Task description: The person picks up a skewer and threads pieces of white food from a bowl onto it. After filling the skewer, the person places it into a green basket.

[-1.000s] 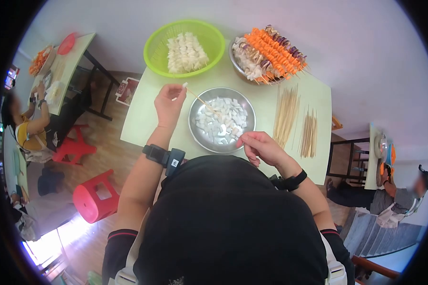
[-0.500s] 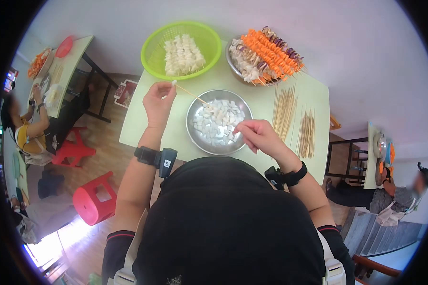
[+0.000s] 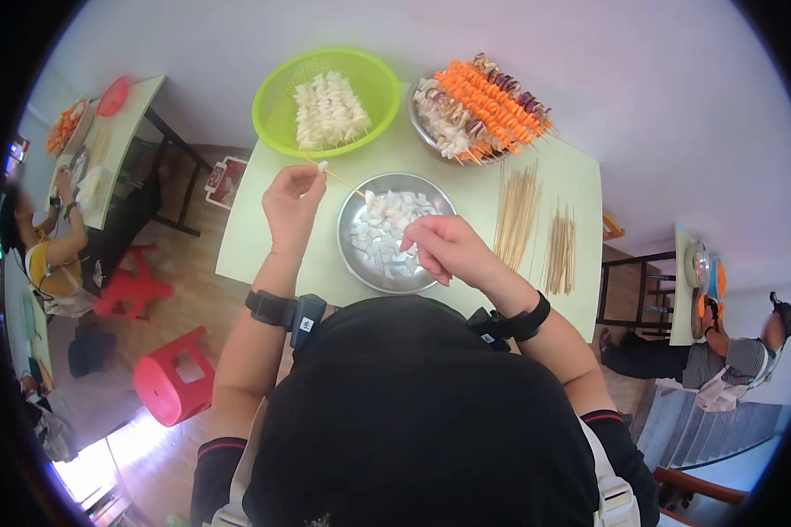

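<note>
My left hand is closed in a pinch on a thin wooden skewer, left of the steel bowl. A small white piece shows at its fingertips. The skewer slants down to the right, its far end over the bowl among white cut pieces of a food I cannot identify. Some whiter pieces near that end seem threaded on it. My right hand is over the bowl's right side with fingers pinched, close to the pieces; whatever is between its fingertips is hidden.
Behind the bowl stand a green basket of white skewers and a metal bowl heaped with orange, purple and white skewers. Bare bamboo skewers lie at right. A red stool stands at left. Two people work at side tables.
My right hand has moved left, further over the bowl. My left hand still holds the skewer in nearly the same place. The whole view has shifted slightly.
</note>
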The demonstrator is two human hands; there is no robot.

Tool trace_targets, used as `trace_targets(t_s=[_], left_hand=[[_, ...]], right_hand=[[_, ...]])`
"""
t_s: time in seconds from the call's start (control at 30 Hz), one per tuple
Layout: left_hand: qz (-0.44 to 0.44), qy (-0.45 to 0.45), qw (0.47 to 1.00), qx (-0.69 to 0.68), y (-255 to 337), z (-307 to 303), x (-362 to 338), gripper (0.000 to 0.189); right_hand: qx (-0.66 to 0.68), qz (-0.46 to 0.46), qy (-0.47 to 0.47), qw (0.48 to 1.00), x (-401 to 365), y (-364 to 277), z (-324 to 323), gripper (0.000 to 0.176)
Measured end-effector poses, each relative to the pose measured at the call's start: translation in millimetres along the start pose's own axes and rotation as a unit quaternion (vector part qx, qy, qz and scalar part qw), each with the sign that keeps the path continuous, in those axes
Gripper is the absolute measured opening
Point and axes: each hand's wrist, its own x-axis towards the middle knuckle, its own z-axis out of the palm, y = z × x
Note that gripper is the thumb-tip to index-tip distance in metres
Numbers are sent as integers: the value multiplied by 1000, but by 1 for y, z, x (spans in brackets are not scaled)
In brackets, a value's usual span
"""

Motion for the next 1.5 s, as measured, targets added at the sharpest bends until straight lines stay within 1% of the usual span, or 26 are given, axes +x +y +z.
trace_targets(t_s=[0.07,0.1,0.2,0.23,0.27,0.4,0.47,0.5,0.6,0.67,0.73,0.8,0.83,0.9,0.93,1.0,1.03,1.07,1.13,1.17,1.23,1.27,1.33,1.37,1.43,1.5], left_hand=[[2,-17,1000,-7,3,4,-5,14],[5,-34,999,-14,5,6,-6,15],[-16,-22,999,-19,15,13,-6,15],[-16,-20,999,-20,17,14,-7,15],[-21,-38,999,-29,19,15,-8,15],[-31,-67,997,-37,23,20,-10,16],[-26,-71,996,-37,22,19,-10,16],[-21,-74,996,-37,22,19,-10,16],[-6,-87,996,-37,23,22,-14,17],[-13,-87,995,-35,21,21,-14,17],[-20,-89,995,-34,18,22,-14,18],[-26,-121,992,-31,15,20,-16,19],[-31,-121,992,-31,14,19,-15,19],[-38,-173,984,-19,11,14,-14,19],[-46,-177,983,-20,4,11,-14,19],[-74,-194,977,40,-12,2,-11,19],[-64,-205,971,105,-21,-2,-11,17],[-68,-209,970,104,-29,-4,-12,17],[-106,-281,933,196,-42,-4,-13,15],[-106,-285,932,195,-52,-1,-13,15],[-64,-319,914,242,-73,8,-15,15],[-64,-323,913,240,-82,14,-15,15],[60,-339,889,303,-98,27,-14,22],[61,-343,888,301,-106,34,-13,22],[104,-313,870,366,-121,45,-12,24],[108,-316,858,390,-132,52,-10,24]], right_hand=[[-149,-71,52,985,4,3,5,27],[-150,-71,50,985,7,1,7,27],[-124,-44,39,991,11,-5,8,26],[-5,-19,4,1000,12,-7,5,26],[113,7,-30,993,13,-8,3,26],[78,-2,-13,997,20,-7,8,26],[-126,-77,42,988,17,-6,15,27],[-128,-75,41,988,17,-7,14,27],[-65,-49,21,996,18,-9,11,27],[11,-33,5,999,22,-3,5,27],[2,-31,6,1000,23,1,3,27],[-5,-26,7,1000,21,3,1,28],[-15,-35,27,999,18,2,-1,28],[-7,-43,59,997,11,7,-10,27],[-2,-36,63,997,6,10,-16,27],[15,-36,98,994,-9,17,-27,27],[29,-34,111,993,-16,23,-33,27],[32,-30,115,992,-24,29,-38,27],[39,-10,145,989,-40,41,-48,27],[40,2,161,986,-47,45,-50,27],[54,9,178,983,-58,57,-54,28],[65,14,191,979,-63,62,-56,28],[71,16,201,977,-71,69,-54,28],[76,16,205,976,-74,72,-53,28],[74,25,216,973,-82,76,-52,28],[73,34,226,971,-90,80,-52,28]])
